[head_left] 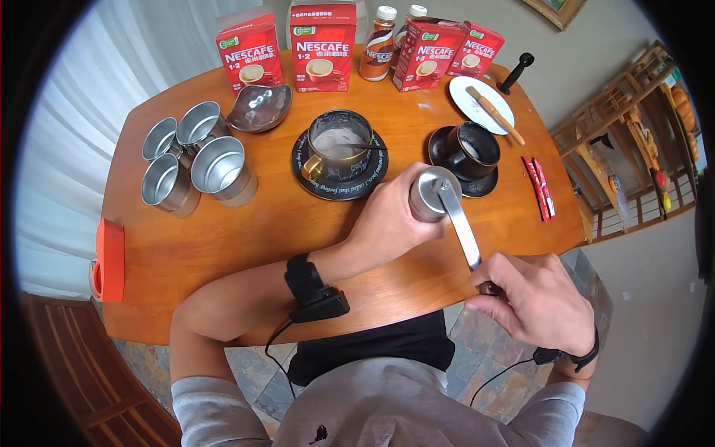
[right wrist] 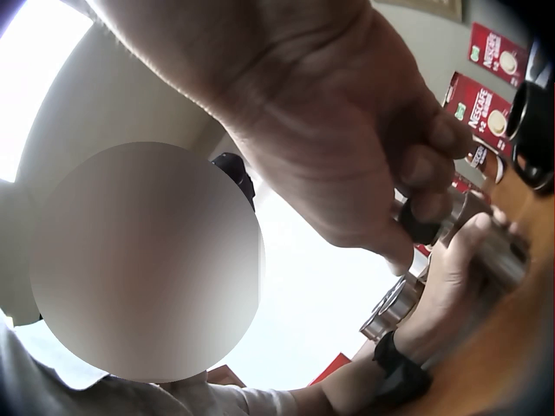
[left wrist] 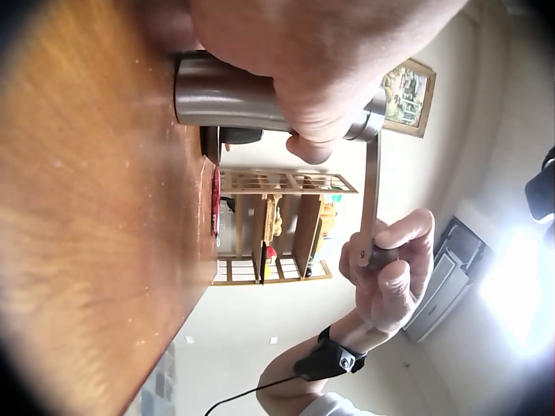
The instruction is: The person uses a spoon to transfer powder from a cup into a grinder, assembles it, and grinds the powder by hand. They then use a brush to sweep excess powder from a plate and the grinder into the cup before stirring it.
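My left hand (head_left: 389, 223) grips the steel body of a hand coffee grinder (head_left: 427, 200) that stands upright at the table's front. In the left wrist view the grinder's body (left wrist: 227, 94) has its base right at the tabletop. A flat metal crank (head_left: 463, 232) reaches from its top toward my right hand (head_left: 532, 298), whose fingers and thumb pinch the dark knob (head_left: 489, 288) at the crank's end. Behind the grinder, a black cup (head_left: 477, 153) sits on a dark saucer. Left of that, a gold-handled cup (head_left: 339, 149) with pale powder and a spoon rests on a black saucer (head_left: 328, 188).
Several steel cups (head_left: 223, 170) and a dark bowl (head_left: 261, 110) stand on the left. Red Nescafe boxes (head_left: 322, 48) and bottles (head_left: 378, 46) line the back. A brush (head_left: 488, 106) lies across a white plate (head_left: 458, 93); red sachets (head_left: 538, 188) lie at the right.
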Tool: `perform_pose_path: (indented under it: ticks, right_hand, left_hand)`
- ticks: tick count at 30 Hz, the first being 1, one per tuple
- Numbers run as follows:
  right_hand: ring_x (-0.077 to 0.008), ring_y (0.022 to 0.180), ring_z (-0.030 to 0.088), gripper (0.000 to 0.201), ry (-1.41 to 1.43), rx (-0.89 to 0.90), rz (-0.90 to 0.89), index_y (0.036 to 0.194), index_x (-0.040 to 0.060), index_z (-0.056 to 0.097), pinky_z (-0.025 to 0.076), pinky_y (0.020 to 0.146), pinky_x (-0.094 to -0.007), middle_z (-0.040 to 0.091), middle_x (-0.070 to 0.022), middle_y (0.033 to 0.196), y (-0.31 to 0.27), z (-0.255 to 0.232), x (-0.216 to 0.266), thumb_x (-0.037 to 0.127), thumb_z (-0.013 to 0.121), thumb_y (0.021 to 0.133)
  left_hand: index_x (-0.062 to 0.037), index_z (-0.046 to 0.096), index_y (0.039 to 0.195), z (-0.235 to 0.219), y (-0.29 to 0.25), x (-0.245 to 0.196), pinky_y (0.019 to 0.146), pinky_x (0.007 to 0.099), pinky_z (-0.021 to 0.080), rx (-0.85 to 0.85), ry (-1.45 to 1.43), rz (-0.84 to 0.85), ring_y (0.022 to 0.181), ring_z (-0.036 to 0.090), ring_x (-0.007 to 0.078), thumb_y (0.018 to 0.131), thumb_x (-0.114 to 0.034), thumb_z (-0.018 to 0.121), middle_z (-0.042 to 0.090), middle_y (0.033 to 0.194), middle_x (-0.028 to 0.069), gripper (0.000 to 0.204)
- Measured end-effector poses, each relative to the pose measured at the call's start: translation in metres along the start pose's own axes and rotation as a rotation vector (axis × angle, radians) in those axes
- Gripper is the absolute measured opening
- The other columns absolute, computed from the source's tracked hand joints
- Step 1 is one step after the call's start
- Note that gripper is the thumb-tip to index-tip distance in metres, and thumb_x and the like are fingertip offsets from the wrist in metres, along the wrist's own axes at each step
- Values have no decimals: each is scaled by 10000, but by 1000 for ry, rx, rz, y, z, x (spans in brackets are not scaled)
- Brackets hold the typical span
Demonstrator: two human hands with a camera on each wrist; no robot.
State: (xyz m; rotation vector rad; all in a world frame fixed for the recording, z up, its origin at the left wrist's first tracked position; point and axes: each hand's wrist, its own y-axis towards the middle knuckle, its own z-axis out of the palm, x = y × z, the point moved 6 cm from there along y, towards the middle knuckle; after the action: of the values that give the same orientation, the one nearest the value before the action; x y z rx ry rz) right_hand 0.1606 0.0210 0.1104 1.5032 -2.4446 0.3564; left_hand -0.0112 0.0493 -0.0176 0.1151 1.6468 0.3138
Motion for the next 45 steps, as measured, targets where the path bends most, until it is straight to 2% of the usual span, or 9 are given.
perform_pose_path:
  ticks: [1,10,11,16,19,29,32,33,45]
  right_hand:
    - [-355,679,676,285,-10,3,-30,1029,82,559,506,556,-449,667,-109,824,3,0,4,206,793,922]
    - [-373,691,680,243,64,24,-323,1013,32,542,509,552,-469,622,-162,858,39,13,44,150,738,933]
    - [-361,696,672,249,43,4,-332,999,41,547,504,555,-467,611,-144,850,46,14,48,167,751,930]
    - [-359,692,664,273,21,-130,-484,990,53,555,484,560,-482,620,-128,817,87,23,56,238,752,950]
    - [-399,685,670,291,-47,53,-340,1010,43,552,481,567,-497,645,-153,782,119,26,59,276,723,975]
    - [-419,721,687,202,-91,-216,-355,1041,62,584,509,630,-512,691,-172,737,180,6,28,237,673,991]
    - [-392,784,714,210,-101,-211,-247,1055,60,602,533,708,-498,716,-167,802,193,-4,10,258,663,1014]
    - [-388,804,716,217,-88,-225,-240,1064,59,605,534,728,-498,720,-168,822,196,-6,2,264,660,1020]
    - [-317,907,713,280,-93,-274,-24,1140,65,612,537,808,-443,709,-138,927,181,-29,-72,331,644,1059]
  left_hand:
    - [-44,635,1178,0,0,2,899,322,536,-1,-5,-14,960,662,133,779,-97,884,712,1034,67,473]
    - [-60,626,1122,-1,-1,-4,826,313,526,-1,-1,-45,885,608,111,849,-114,870,686,950,21,370]
    - [-28,619,1180,0,0,-1,807,363,551,7,-18,-64,852,717,236,854,-117,833,732,955,138,400]
    - [-25,611,1210,-1,-13,-3,837,362,541,85,-282,-16,909,704,219,849,-135,837,720,994,124,439]
    - [-24,609,1226,-1,-17,2,864,365,536,121,-293,-11,950,699,219,840,-146,844,719,1030,123,467]
    - [-17,602,1279,2,2,2,957,374,519,43,95,112,1088,681,219,810,-181,866,714,1150,120,562]
    - [-22,589,1307,0,3,1,1034,364,498,67,55,-51,1197,656,194,783,-195,902,703,1253,110,635]
    - [-15,595,1275,-2,0,1,987,374,523,-6,70,25,1076,694,204,797,-150,866,722,1139,107,565]
    - [-34,603,1195,-2,1,-1,926,332,525,21,37,-70,978,657,144,808,-145,872,693,1055,71,484]
